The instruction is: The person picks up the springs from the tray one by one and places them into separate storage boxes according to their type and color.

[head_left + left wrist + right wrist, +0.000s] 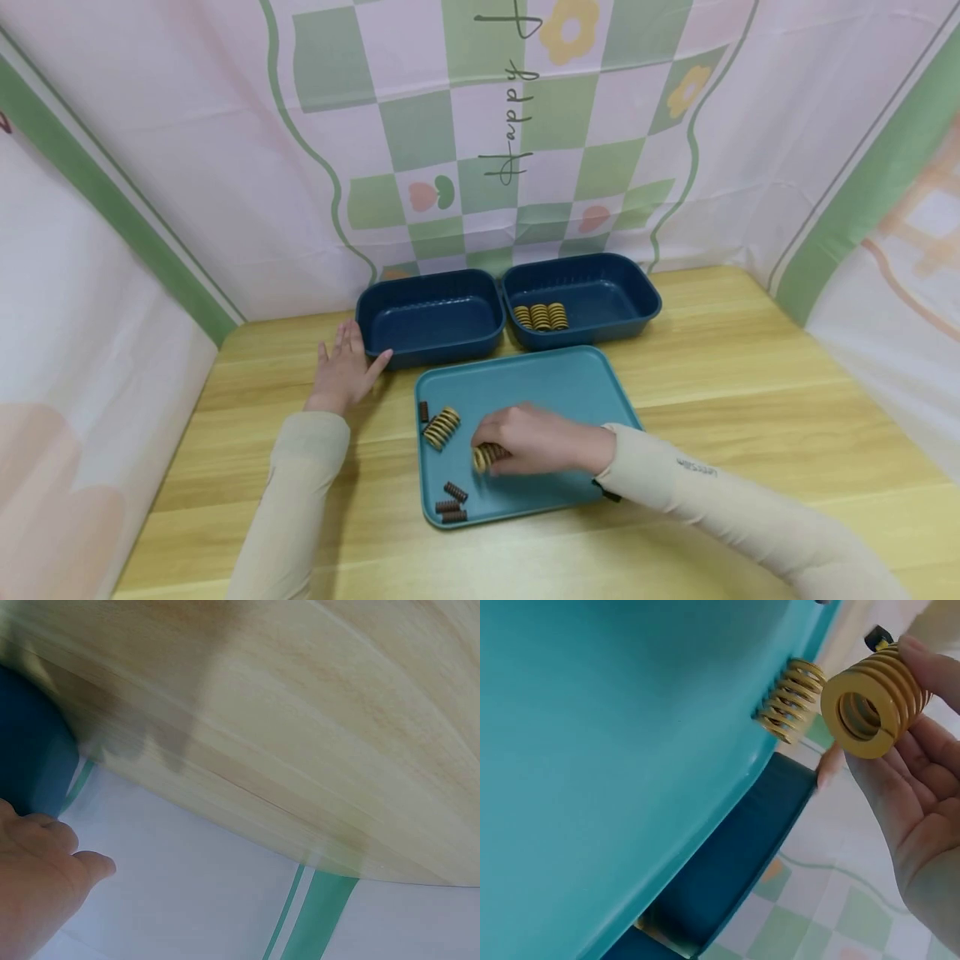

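My right hand [528, 439] pinches a yellow coil spring [866, 705] between thumb and fingers, above the teal tray [525, 379]. A second yellow coil spring [442, 428] lies on the tray to the left of that hand. Small dark brown springs [455, 492] are grouped near the tray's front left corner, and another brown spring [424, 412] lies by its left edge. With fingers spread, my left hand [341, 373] touches the left end of the left navy bin [431, 354]. In the left wrist view, only part of this hand shows beside the bin.
Against the back, the right navy bin [600, 327] holds several yellow springs [540, 317] at its left end. Nothing shows inside the left bin. A patterned curtain [487, 125] rises behind the wooden table [720, 375], with more cloth along both sides.
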Motion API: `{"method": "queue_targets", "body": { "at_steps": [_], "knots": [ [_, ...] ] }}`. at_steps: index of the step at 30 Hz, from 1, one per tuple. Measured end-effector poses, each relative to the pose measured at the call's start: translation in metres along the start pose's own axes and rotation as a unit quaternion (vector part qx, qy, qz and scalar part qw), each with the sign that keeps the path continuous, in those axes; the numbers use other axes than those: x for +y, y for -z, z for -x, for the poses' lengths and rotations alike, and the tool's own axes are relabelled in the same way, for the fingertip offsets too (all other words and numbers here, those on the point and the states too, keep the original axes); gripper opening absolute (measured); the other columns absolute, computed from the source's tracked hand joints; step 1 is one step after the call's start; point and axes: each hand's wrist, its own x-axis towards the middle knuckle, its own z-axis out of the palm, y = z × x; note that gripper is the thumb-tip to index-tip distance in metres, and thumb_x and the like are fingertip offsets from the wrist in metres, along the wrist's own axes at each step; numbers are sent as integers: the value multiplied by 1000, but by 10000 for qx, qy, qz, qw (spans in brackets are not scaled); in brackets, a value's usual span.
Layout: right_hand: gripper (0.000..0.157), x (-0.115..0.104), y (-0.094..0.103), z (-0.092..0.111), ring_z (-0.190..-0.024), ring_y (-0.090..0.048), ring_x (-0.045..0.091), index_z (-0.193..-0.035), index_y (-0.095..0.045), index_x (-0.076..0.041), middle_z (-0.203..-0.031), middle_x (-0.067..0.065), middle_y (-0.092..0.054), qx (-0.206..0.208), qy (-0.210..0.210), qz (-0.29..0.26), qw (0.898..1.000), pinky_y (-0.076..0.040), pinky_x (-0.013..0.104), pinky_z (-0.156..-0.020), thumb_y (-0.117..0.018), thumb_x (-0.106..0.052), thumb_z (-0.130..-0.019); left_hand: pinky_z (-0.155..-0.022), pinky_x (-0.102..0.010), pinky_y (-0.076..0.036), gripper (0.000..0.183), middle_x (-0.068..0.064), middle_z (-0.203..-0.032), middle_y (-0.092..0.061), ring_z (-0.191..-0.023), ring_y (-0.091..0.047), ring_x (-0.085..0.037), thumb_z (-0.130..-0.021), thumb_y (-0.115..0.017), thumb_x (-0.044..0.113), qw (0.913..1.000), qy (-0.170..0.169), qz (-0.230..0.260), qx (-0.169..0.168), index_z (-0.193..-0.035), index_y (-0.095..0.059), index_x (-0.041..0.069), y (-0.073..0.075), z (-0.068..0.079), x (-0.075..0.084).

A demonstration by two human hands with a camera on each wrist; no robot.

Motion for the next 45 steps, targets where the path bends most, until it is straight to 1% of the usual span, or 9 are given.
{"method": "queue_targets", "body": {
  "at_steps": [4,8,10,13,16,26,34,41,45],
  "knots": [
    [31,0,7,3,-93,-61,6,-108,-68,-6,-103,0,-68,10,-314,-837,9960,-50,21,-78,-75,-20,-81,-110,-59,3,85,-26,-153,1,-142,3,-36,-99,-19,57,10000,-4,-7,8,-146,1,-11,0,0,0],
    [31,2,10,5,-83,-59,1,-106,-69,-5,-98,-2,-68,196,-294,-1725,9844,-51,19,-71,-77,-17,-79,-110,-59,2,84,-26,-154,1,-142,2,-37,-99,-19,56,10000,-5,1,23,-146,1,-11,-1,0,-1],
    [29,3,12,7,-79,-59,0,-105,-69,-4,-95,-3,-68,232,-375,-2371,9705,-52,19,-69,-77,-15,-79,-110,-59,2,84,-26,-154,1,-142,2,-37,-99,-20,55,10000,-5,18,28,-146,1,-11,-1,0,-1],
    [27,3,16,8,-80,-62,4,-104,-69,-5,-92,-3,-68,244,-660,-3319,9407,-54,24,-72,-76,-13,-79,-110,-59,2,83,-25,-154,0,-142,1,-37,-99,-21,55,10000,2,23,40,-146,0,-11,-1,0,-1],
    [27,3,21,9,-83,-64,10,-104,-70,-4,-93,-1,-69,292,-948,-3854,9174,-55,28,-74,-76,-12,-79,-110,-58,3,83,-25,-154,0,-142,1,-37,-99,-21,55,10000,9,15,47,-146,-1,-11,-1,0,-1],
    [27,12,35,13,-82,-64,19,-105,-70,-4,-90,1,-70,492,-1491,-4108,8981,-54,29,-67,-76,-14,-80,-110,-59,3,85,-25,-154,0,-142,3,-36,-99,-19,57,10000,3,-29,24,-146,1,-11,-3,0,-2],
    [29,29,42,19,-81,-65,22,-108,-67,0,-90,7,-70,754,-1970,-4397,8730,-54,32,-70,-73,-12,-82,-109,-59,2,84,-26,-153,0,-142,1,-37,-99,-20,56,10000,-13,16,71,-146,1,-11,-3,0,-1],
    [37,45,43,25,-83,-66,17,-116,-60,10,-91,7,-71,1066,-2083,-5034,8318,-54,33,-75,-69,-10,-85,-110,-59,1,85,-25,-154,0,-142,1,-36,-98,-19,57,9999,-27,3,105,-146,-1,-11,-3,0,-1],
    [38,55,39,26,-80,-65,14,-117,-59,11,-91,5,-71,1148,-2211,-5239,8145,-54,33,-73,-67,-9,-86,-110,-59,0,84,-25,-154,-1,-142,0,-36,-99,-21,56,9999,-15,-12,118,-146,-1,-11,-3,0,0]
  ]
}}
